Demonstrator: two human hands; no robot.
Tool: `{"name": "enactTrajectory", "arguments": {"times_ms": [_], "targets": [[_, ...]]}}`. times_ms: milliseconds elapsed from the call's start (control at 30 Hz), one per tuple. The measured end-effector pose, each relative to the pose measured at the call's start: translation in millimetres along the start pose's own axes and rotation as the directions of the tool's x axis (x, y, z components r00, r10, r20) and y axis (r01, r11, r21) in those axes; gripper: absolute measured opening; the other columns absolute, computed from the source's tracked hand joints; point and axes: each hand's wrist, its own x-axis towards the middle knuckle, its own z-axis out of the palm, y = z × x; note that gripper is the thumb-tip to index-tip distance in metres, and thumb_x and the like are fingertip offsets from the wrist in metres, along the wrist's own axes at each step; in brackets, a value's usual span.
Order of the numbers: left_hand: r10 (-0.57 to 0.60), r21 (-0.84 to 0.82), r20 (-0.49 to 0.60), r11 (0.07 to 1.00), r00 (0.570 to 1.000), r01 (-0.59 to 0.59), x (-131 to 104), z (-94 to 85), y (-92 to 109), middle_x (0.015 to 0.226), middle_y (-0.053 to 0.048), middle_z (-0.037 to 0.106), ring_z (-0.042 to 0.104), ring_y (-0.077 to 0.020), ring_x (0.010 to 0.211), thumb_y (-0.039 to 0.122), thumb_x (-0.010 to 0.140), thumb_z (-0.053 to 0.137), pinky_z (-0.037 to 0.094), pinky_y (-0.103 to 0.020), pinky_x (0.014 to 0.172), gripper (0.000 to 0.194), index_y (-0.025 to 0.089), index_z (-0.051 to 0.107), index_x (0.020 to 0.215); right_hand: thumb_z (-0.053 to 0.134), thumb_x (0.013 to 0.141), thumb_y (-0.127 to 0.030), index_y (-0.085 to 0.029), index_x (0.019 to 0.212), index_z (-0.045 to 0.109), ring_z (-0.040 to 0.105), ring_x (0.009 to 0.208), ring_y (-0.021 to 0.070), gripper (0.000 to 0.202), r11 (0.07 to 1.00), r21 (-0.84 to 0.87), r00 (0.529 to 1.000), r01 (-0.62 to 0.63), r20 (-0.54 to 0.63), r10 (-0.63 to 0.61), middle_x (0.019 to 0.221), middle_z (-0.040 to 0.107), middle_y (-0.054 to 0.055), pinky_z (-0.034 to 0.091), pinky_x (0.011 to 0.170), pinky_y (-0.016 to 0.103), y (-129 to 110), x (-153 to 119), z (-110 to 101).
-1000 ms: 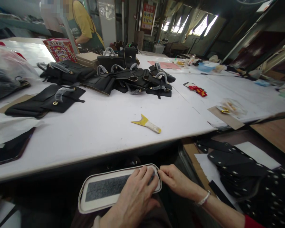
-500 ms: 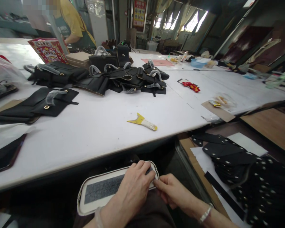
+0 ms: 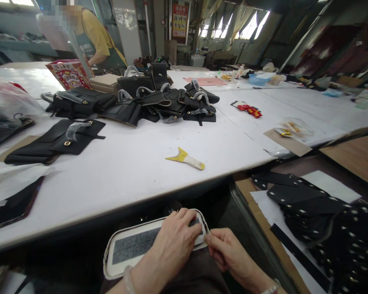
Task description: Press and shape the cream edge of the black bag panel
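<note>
On my lap rests a cream, oblong bag piece (image 3: pixel 109 267) with rounded ends, a raised rim and a dark grey textured strip (image 3: pixel 135 246) along its middle. Across its right half lies my left hand (image 3: pixel 176 234), its fingers bent over the strip and gripping that end. My right hand (image 3: pixel 222 247) pinches the rim at the right end between thumb and bent fingers. The underside of the piece is hidden. Beyond both hands, a yellow and white forked tool (image 3: pixel 185 158) lies flat on the white table (image 3: pixel 116 179).
Several black handbags (image 3: pixel 165 102) are heaped across the table, with another black bag (image 3: pixel 58 141) nearer left. A phone (image 3: pixel 16 206) lies at the left edge. Studded black pieces (image 3: pixel 313 200) are stacked at right. A person in a yellow shirt (image 3: pixel 95 32) stands behind.
My right hand has shifted slightly right along with the rim it pinches. The left hand keeps its place on the bag piece. The view has swung slightly left.
</note>
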Motion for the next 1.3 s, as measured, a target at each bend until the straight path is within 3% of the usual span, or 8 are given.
{"name": "enactTrajectory", "arguments": {"times_ms": [200, 300, 400, 500, 700, 867, 1067, 1300], "targets": [[-0.009, -0.027, -0.002, 1.0, 1.0, 0.009, -4.1, 8.4, -0.6, 0.124, -0.002, 0.059, 0.054, -0.0247, 0.109, 0.02, 0.093, 0.053, 0.05, -0.042, 0.089, 0.021, 0.025, 0.055, 0.113, 0.06, 0.071, -0.077, -0.017, 0.058, 0.053, 0.028, 0.032, 0.0048, 0.062, 0.989, -0.148, 0.996, -0.022, 0.082, 0.034, 0.039, 0.041, -0.005, 0.018, 0.034, 0.02, -6.1, -2.4, -7.2], [-0.022, -0.091, -0.045, 0.996, 0.999, 0.018, -8.4, 15.3, -2.0, 0.133, -0.002, 0.056, 0.05, -0.0243, 0.12, 0.022, 0.094, 0.053, 0.046, -0.041, 0.099, 0.031, 0.027, 0.051, 0.124, 0.035, 0.082, -0.081, -0.018, 0.063, 0.051, 0.029, 0.032, 0.0073, 0.067, 0.948, -0.318, 0.999, 0.028, 0.05, -0.013, 0.042, 0.041, -0.005, 0.021, 0.034, 0.022, -18.8, 3.6, -16.0], [-0.03, -0.121, -0.059, 0.992, 0.998, 0.023, -11.4, 18.8, -2.4, 0.134, -0.001, 0.055, 0.049, -0.0242, 0.122, 0.024, 0.094, 0.052, 0.043, -0.041, 0.104, 0.035, 0.027, 0.049, 0.129, 0.039, 0.087, -0.071, -0.02, 0.068, 0.049, 0.04, 0.047, 0.0107, 0.056, 0.824, -0.54, 0.969, 0.173, -0.055, -0.24, 0.052, 0.045, -0.004, 0.033, 0.046, 0.024, -36.3, 16.9, -20.5], [-0.031, -0.125, -0.074, 0.992, 0.997, 0.022, -12.7, 19.7, -2.5, 0.135, -0.001, 0.055, 0.049, -0.0235, 0.121, 0.025, 0.095, 0.05, 0.043, -0.039, 0.104, 0.034, 0.026, 0.05, 0.129, 0.055, 0.089, -0.049, -0.018, 0.081, 0.058, 0.05, 0.063, 0.0135, 0.033, 0.709, -0.649, 0.93, 0.275, -0.007, -0.367, 0.066, 0.056, -0.001, 0.038, 0.059, 0.026, -51.1, 30.6, -16.0], [-0.036, -0.128, -0.098, 0.992, 0.995, 0.023, -12.0, 21.2, -3.8, 0.132, 0.001, 0.057, 0.05, -0.0214, 0.118, 0.03, 0.095, 0.051, 0.042, -0.037, 0.103, 0.031, 0.028, 0.053, 0.126, 0.036, 0.097, -0.027, -0.018, 0.072, 0.054, 0.053, 0.067, 0.0159, 0.032, 0.404, -0.8, 0.859, 0.444, 0.253, -0.445, 0.071, 0.058, 0.003, 0.035, 0.064, 0.03, -54.1, 44.7, -7.9], [-0.041, -0.129, -0.082, 0.991, 0.996, 0.031, -9.1, 18.1, -3.2, 0.13, 0.001, 0.057, 0.05, -0.0208, 0.117, 0.03, 0.096, 0.05, 0.042, -0.036, 0.101, 0.026, 0.028, 0.057, 0.121, 0.027, 0.096, -0.018, -0.018, 0.074, 0.051, 0.05, 0.065, 0.018, 0.032, 0.216, -0.847, 0.81, 0.485, 0.343, -0.476, 0.074, 0.056, 0.006, 0.029, 0.061, 0.033, -45.2, 50.3, -12.1], [-0.018, -0.043, -0.045, 0.999, 0.999, 0.016, -9.2, 14.8, 0.1, 0.129, -0.004, 0.057, 0.051, -0.0254, 0.113, 0.029, 0.095, 0.048, 0.045, -0.04, 0.097, 0.029, 0.021, 0.052, 0.123, 0.026, 0.1, -0.019, -0.018, 0.077, 0.048, 0.053, 0.065, 0.0162, 0.032, 0.194, -0.861, 0.791, 0.47, 0.313, -0.526, 0.073, 0.055, 0.005, 0.032, 0.062, 0.031, -42.1, 48.4, -12.9], [-0.034, -0.068, -0.079, 0.997, 0.996, 0.028, -11.0, 20.2, 3.7, 0.131, -0.005, 0.055, 0.049, -0.0251, 0.117, 0.026, 0.095, 0.049, 0.042, -0.04, 0.103, 0.023, 0.021, 0.054, 0.117, 0.027, 0.091, -0.013, -0.017, 0.076, 0.052, 0.046, 0.066, 0.0206, 0.03, 0.186, -0.85, 0.782, 0.492, 0.338, -0.524, 0.076, 0.055, 0.01, 0.026, 0.062, 0.036, -41.1, 43.4, -7.7]]}}
